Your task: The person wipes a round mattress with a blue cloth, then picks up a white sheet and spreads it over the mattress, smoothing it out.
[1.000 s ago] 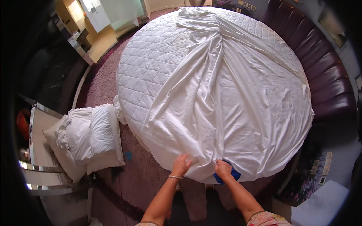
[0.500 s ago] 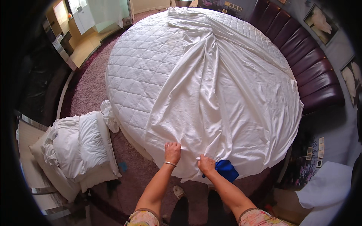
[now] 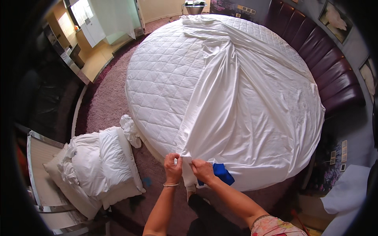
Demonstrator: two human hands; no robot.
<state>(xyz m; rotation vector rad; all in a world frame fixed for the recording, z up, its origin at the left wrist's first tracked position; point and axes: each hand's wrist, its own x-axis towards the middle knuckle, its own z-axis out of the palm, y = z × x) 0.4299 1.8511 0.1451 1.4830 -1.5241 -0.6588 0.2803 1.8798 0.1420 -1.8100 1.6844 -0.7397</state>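
A white sheet [image 3: 264, 114] covers the right part of a round bed, gathered into folds that run toward the far side. At the bed's near edge my left hand [image 3: 173, 169] is closed on the sheet's hem. Just to its right, my right hand [image 3: 202, 171] also grips the hem, and a short flap of fabric hangs between them. A blue cloth [image 3: 223, 174] lies against the sheet beside my right wrist; whether my right hand touches it is unclear. The quilted white mattress cover [image 3: 161, 74] shows on the bed's left part.
White pillows and bedding [image 3: 98, 165] are piled on a seat at left, on purple carpet [image 3: 106, 98]. A dark padded headboard [image 3: 315, 51] curves round the right side. White fabric [image 3: 346, 188] hangs at lower right. A small round table [image 3: 194, 8] stands beyond the bed.
Both hands have moved left along the bed's edge and closer together, holding the hem. The sheet's left edge is drawn into a narrower fold, and the view has shifted.
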